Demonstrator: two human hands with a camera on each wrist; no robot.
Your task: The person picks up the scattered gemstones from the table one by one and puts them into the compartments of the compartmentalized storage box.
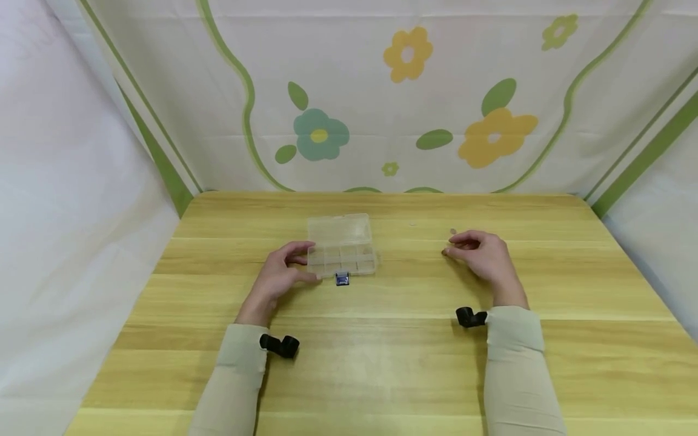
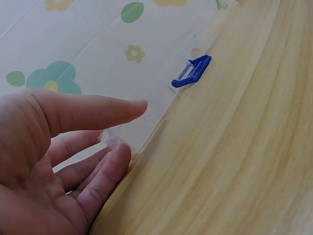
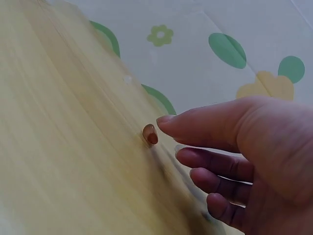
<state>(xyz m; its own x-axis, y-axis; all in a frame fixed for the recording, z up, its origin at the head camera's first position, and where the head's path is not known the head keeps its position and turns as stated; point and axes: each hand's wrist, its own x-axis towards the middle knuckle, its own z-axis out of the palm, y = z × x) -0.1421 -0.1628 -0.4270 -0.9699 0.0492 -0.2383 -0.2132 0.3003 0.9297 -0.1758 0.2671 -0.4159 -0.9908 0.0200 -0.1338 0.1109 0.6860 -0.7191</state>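
Observation:
A clear plastic compartment box [image 1: 342, 259] lies on the table with its lid [image 1: 339, 230] tipped back and a blue latch [image 1: 342, 279] at the front. My left hand [image 1: 280, 269] grips its left end, thumb near the front corner and fingers at the back. In the left wrist view the latch [image 2: 193, 72] sits beyond my thumb. My right hand [image 1: 480, 254] hovers low over the table, thumb and fingers apart. A small glossy brown piece, like a bead [image 3: 150, 134], is right at my thumb tip, just outside the gap between thumb and fingers.
Beyond my right fingers lies a small grey piece [image 1: 453, 231]. A tiny clear piece [image 1: 412, 224] is farther left, between it and the box. A flowered white cloth [image 1: 371, 97] hangs along the back edge of the wooden table [image 1: 376, 351].

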